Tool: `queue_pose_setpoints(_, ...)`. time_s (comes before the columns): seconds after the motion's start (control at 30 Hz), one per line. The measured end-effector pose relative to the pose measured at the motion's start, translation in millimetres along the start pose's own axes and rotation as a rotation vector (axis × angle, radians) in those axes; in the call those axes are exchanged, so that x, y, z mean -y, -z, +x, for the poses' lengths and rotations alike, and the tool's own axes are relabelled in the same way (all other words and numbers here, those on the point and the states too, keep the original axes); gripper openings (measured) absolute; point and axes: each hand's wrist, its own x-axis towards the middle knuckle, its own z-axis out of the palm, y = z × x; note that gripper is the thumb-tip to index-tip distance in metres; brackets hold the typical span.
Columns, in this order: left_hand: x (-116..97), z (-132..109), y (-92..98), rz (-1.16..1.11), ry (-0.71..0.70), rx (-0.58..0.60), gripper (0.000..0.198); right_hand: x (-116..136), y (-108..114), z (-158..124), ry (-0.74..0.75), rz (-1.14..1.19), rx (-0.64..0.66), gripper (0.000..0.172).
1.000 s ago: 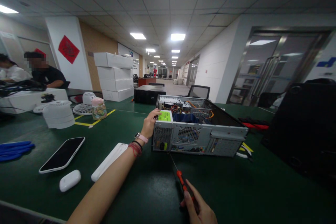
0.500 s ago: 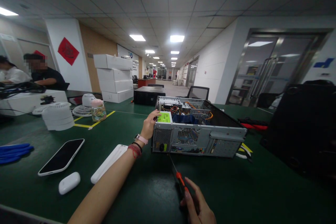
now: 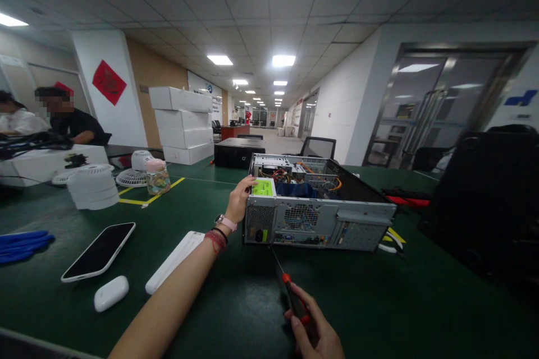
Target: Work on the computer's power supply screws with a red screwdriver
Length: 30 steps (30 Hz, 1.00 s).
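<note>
A computer case (image 3: 320,219) lies on its side with its rear panel facing me and its top side uncovered, so cables and parts show inside. My left hand (image 3: 241,196) grips its left rear corner, fingers bent over the power supply with a green label (image 3: 263,187). In my right hand (image 3: 314,325), held between thumb and fingers, is a screwdriver (image 3: 287,279) with a red and black handle. Its shaft points up and away toward the lower left edge of the rear panel. Whether the tip touches a screw is too small to tell.
On the green table (image 3: 252,303) at left lie a phone (image 3: 101,251), a white earbud case (image 3: 111,293), a long white object (image 3: 174,261) under my forearm, and blue gloves (image 3: 23,245). A jar (image 3: 158,178) and white boxes (image 3: 183,123) stand behind. A black chair-like shape is at right.
My right hand's fingers have shifted around the screwdriver handle, and more of the handle shows. The screwdriver has tilted slightly. My left hand and the case stay where they were.
</note>
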Motion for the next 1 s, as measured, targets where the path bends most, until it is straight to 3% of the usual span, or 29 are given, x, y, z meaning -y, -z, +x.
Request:
queue_pose_setpoints(0.5, 4.7, -1.0, -0.4, -0.019, -0.018, -0.002, 0.042, -3.3, -5.3, -2.6, -0.103, 0.107, -0.052, 0.078)
queue_pose_setpoints(1.0, 7.2, -1.2, -1.4, -0.011, -0.033, -0.015, 0.041, -1.2, 0.2, -0.5, -0.067, -0.030, -0.055, 0.076)
